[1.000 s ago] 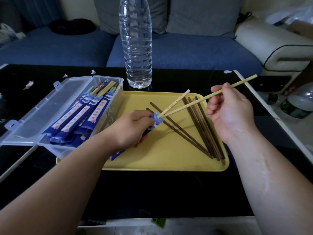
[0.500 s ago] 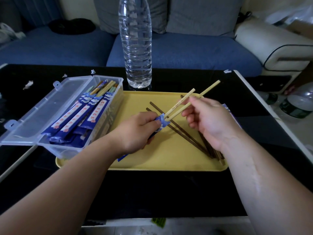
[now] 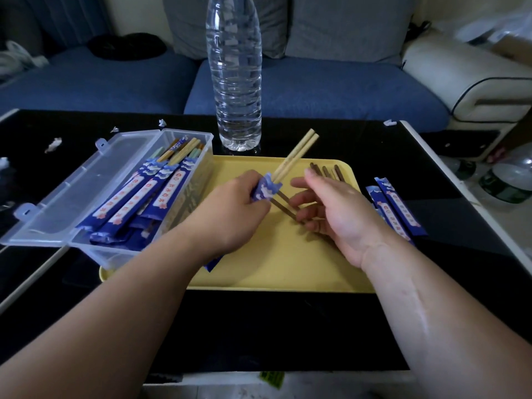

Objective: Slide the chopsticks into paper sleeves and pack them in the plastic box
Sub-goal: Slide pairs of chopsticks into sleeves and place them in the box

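The left hand (image 3: 230, 210) grips a blue paper sleeve (image 3: 265, 192) over the yellow tray (image 3: 288, 269), its fingers curled round the sleeve's upper end; the sleeve's lower end shows below the left wrist at the tray's near left. A pair of light chopsticks (image 3: 295, 155) stands in the sleeve's mouth, side by side and tilted up and to the right, with most of the visible length outside the paper. The right hand (image 3: 336, 214) hangs just right of the sleeve, holding nothing, fingers loosely spread and relaxed above the dark chopsticks (image 3: 325, 171) that lie loose on the tray. Contact between those fingertips and the dark chopsticks cannot be confirmed, since the hand covers them. The plastic box (image 3: 188, 134) sits at the tray's left edge, its clear lid (image 3: 80, 191) folded open to the left. Inside it lie sleeved chopsticks (image 3: 144, 197), stacked lengthwise with their bare ends toward the far wall. Empty sleeves (image 3: 400, 208) lie on the black desk (image 3: 259, 326) just right of the tray. A clear water bottle (image 3: 236, 82) stands upright on the desk behind the tray. Small paper scraps (image 3: 53, 144) lie on the desk's far left. A blue sofa (image 3: 316, 90) runs behind the desk.
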